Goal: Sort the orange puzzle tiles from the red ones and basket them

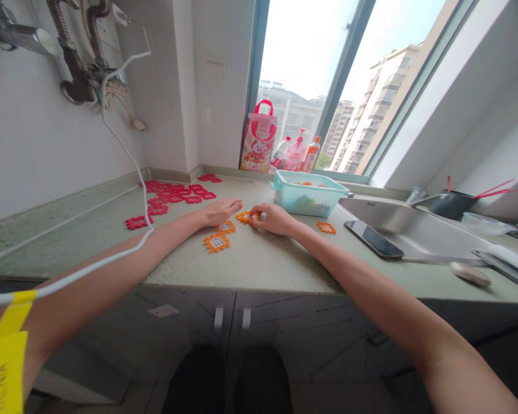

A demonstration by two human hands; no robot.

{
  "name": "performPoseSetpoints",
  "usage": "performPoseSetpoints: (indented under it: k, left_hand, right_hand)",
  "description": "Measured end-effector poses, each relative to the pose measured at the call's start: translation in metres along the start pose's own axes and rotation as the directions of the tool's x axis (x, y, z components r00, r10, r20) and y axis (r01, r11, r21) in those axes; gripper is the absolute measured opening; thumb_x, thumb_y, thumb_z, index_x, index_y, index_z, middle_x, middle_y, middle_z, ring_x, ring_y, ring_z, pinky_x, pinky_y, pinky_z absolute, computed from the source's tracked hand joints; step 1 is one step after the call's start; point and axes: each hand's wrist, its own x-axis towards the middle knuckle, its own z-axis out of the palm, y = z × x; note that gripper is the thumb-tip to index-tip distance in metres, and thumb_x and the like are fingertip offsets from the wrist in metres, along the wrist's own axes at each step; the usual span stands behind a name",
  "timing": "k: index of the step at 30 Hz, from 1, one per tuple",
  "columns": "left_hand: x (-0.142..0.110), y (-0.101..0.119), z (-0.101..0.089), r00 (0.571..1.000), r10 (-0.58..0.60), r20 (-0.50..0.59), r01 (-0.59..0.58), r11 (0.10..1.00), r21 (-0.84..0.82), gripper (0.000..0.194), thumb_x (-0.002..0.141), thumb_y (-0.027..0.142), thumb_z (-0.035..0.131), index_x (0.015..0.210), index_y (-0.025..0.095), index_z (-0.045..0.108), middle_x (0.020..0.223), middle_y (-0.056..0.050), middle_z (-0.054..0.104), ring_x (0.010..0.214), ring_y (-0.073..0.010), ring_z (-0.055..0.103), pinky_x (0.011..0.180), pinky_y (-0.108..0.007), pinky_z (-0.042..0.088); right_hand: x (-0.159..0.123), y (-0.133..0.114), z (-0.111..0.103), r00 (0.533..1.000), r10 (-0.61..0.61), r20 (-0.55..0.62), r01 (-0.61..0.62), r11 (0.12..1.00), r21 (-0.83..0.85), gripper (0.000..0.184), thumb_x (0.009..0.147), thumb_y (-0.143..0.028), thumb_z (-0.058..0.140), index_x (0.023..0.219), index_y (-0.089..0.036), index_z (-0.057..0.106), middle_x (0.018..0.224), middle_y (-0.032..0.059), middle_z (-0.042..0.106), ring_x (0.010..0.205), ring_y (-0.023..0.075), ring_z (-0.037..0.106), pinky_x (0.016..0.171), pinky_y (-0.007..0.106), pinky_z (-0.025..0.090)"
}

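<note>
Flat orange lattice pieces (216, 243)

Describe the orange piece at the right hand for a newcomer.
On the countertop, find the teal plastic tub by the window. Just in front of it, the right hand touches a small orange lattice piece, the one lying between it and the left hand.

Matt plastic lattice pieces (216, 243) on speckled stone countertop (259, 264).

Orange lattice pieces (245, 217) with white-grid centres lie at the right fingers (259, 214). Red lattice pieces (176, 194) spread beyond the left fingers (233, 206); a pale teal tub (287, 198) sits past the right fingers.
</note>
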Motion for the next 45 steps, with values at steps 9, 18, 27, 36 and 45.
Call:
performPoseSetpoints:
  k: [9,18,27,36,45]
  left_hand:
    - [-0.008,-0.018,-0.025,0.969,0.168,0.18,-0.147,0.981,-0.125,0.077,0.084,0.05,0.061,0.159,0.033,0.063,0.171,-0.001,0.055,0.154,-0.0318,0.053,0.129,-0.04,0.04]
    - [-0.006,0.015,0.0,0.996,0.078,0.044,-0.077,0.997,-0.028,0.079,0.102,0.08,0.038,0.155,0.029,0.066,0.167,-0.008,0.059,0.15,-0.0291,0.056,0.13,-0.039,0.036]
    - [0.001,-0.007,-0.004,0.999,0.001,-0.042,-0.004,0.998,-0.058,0.068,0.105,0.047,0.037,0.165,0.02,0.054,0.17,-0.01,0.056,0.154,-0.0279,0.053,0.13,-0.039,0.038]
    - [0.002,-0.003,0.0,0.999,0.009,-0.037,-0.009,1.0,-0.002,0.061,0.105,0.044,0.037,0.157,0.021,0.061,0.164,-0.009,0.061,0.15,-0.0269,0.057,0.128,-0.038,0.04]
    - [0.009,-0.01,0.008,0.998,0.028,-0.048,-0.026,0.999,0.031,0.058,0.104,0.038,0.04,0.154,0.02,0.063,0.163,-0.01,0.062,0.149,-0.0283,0.057,0.128,-0.039,0.039]
  right_hand:
    - [-0.009,-0.007,-0.025,0.964,-0.005,-0.265,-0.001,1.0,-0.022,0.026,0.103,-0.042,0.07,0.121,-0.025,0.075,0.127,0.0102,0.079,0.108,0.0249,0.075,0.095,0.039,0.057]
    - [-0.01,0.001,-0.031,0.968,0.026,-0.249,-0.027,1.0,-0.001,0.026,0.106,-0.047,0.063,0.118,-0.025,0.069,0.123,0.0099,0.078,0.103,0.0241,0.073,0.095,0.039,0.056]
    - [-0.009,-0.007,-0.015,0.987,-0.084,-0.137,0.094,0.993,0.069,0.029,0.107,-0.045,0.063,0.126,-0.023,0.069,0.129,0.0108,0.075,0.111,0.0224,0.073,0.099,0.037,0.055]
    - [-0.007,-0.035,-0.009,0.991,-0.098,0.088,0.096,0.995,0.022,0.021,0.092,-0.04,0.083,0.104,-0.023,0.078,0.101,0.0045,0.08,0.085,0.0191,0.07,0.081,0.032,0.051]
    - [-0.002,-0.001,-0.004,0.985,0.077,-0.153,-0.095,0.989,-0.117,0.024,0.099,-0.042,0.078,0.112,-0.023,0.078,0.108,0.009,0.081,0.096,0.0226,0.073,0.089,0.034,0.053]
